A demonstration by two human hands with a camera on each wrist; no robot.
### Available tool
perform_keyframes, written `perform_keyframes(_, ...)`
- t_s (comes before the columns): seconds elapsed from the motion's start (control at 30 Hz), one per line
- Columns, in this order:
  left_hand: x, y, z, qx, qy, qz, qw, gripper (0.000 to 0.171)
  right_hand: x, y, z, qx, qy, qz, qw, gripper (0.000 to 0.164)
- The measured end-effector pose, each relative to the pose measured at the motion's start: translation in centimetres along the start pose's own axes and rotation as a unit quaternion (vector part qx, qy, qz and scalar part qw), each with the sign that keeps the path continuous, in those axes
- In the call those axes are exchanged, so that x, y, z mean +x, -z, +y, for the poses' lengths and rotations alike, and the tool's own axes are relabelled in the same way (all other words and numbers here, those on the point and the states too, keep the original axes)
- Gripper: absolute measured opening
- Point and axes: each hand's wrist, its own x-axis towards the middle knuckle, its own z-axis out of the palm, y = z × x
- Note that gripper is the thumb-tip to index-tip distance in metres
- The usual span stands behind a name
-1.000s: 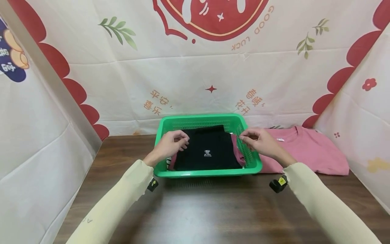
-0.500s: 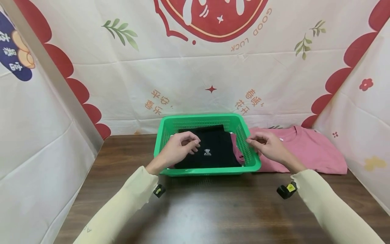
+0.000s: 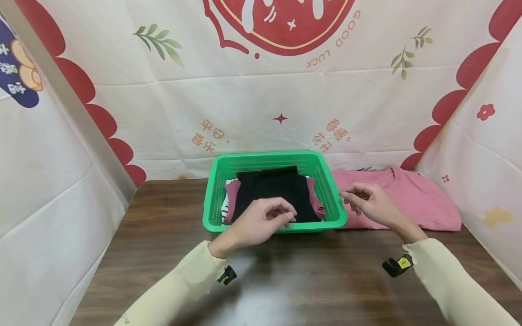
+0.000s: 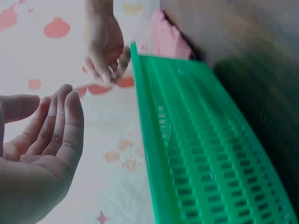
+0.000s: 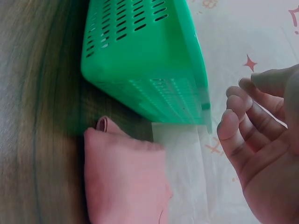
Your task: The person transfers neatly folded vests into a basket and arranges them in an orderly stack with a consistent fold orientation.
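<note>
A green plastic basket (image 3: 335,199) stands on the table against the back cloth. Folded in it lies a black garment (image 3: 271,190), with pink fabric (image 3: 232,194) and striped white cloth showing at its sides. My left hand (image 3: 261,222) is over the basket's front rim, fingers loosely bent, with nothing in it; the left wrist view shows the empty palm (image 4: 51,144) beside the basket wall. To the right, my right hand (image 3: 371,203) hovers by the basket's right rim, in front of a pink T-shirt (image 3: 424,199), its relaxed fingers (image 5: 229,125) holding nothing.
A dark wood table (image 3: 171,199) carries the basket and the pink T-shirt. Printed white cloth (image 3: 175,117) hangs behind and along both sides. Black wrist cameras (image 3: 397,266) hang below the cream sleeves.
My left hand has moved from the basket's left side rightward and toward me, to the front rim. My right hand has drawn back to the right, off the basket. The clothes stay put.
</note>
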Motion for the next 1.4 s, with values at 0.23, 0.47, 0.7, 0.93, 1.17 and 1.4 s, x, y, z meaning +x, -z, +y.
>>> perform_keyframes(0.23,0.3,-2.7,-1.3,-0.022,-0.002,-0.037,0.9991,0.014,-1.3,1.0,0.9,-0.011,-0.010,0.018,1.000,0.008)
perform_keyframes(0.47,0.5,-4.8,-1.2,-0.004,0.004,-0.088,0.9961,0.016,-2.8,2.1,2.3,-0.021,-0.015,0.035,0.999,0.007)
perform_keyframes(0.7,1.3,-7.3,-1.8,0.035,0.020,-0.136,0.9899,0.020,-4.0,3.1,3.2,-0.038,-0.033,0.047,0.998,0.009)
perform_keyframes(0.93,1.8,-9.8,-3.1,0.049,0.054,-0.160,0.9844,0.024,-5.0,4.5,4.0,-0.039,-0.094,0.050,0.994,0.018)
perform_keyframes(1.17,2.1,-11.1,-3.8,0.052,0.074,-0.151,0.9844,0.032,-5.7,5.4,4.8,-0.084,-0.114,0.066,0.988,0.023)
perform_keyframes(1.4,2.9,-12.4,-4.0,0.095,0.081,-0.143,0.9818,0.045,-6.3,5.7,6.0,-0.091,-0.124,0.074,0.985,0.025)
